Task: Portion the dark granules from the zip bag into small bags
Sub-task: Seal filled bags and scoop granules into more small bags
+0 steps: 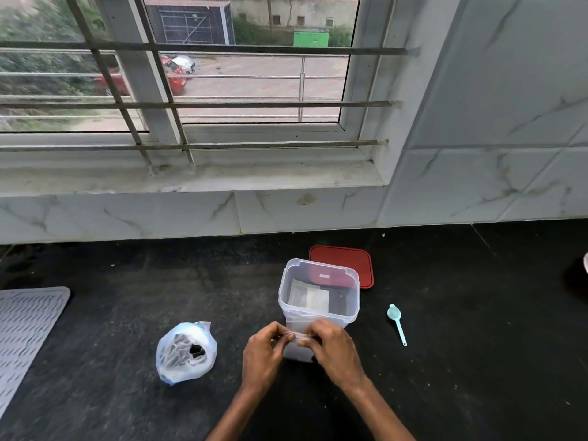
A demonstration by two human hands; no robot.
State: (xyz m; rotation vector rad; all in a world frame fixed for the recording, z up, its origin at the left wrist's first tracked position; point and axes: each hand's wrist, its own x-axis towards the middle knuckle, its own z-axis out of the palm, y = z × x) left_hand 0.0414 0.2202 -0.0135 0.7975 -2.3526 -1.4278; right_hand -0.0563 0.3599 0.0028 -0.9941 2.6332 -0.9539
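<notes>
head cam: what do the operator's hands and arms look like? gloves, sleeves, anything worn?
Left hand and right hand are both bare: no gloves, and no rings, watch or wristband visible. Left forearm and right forearm are bare down to the bottom edge of the frame, with no sleeve showing. No markings, straps or cables on either.

The black speckled stone counter (pixel 445 377) carries a grey ribbed rubber mat (pixel 25 332) at left, a clear zip bag of dark granules (pixel 186 351), a clear square plastic tub (pixel 353 308), a flat red lid (pixel 346 259) behind it, perhaps touching, and a pale teal plastic spoon (pixel 397 326) at right.
</notes>
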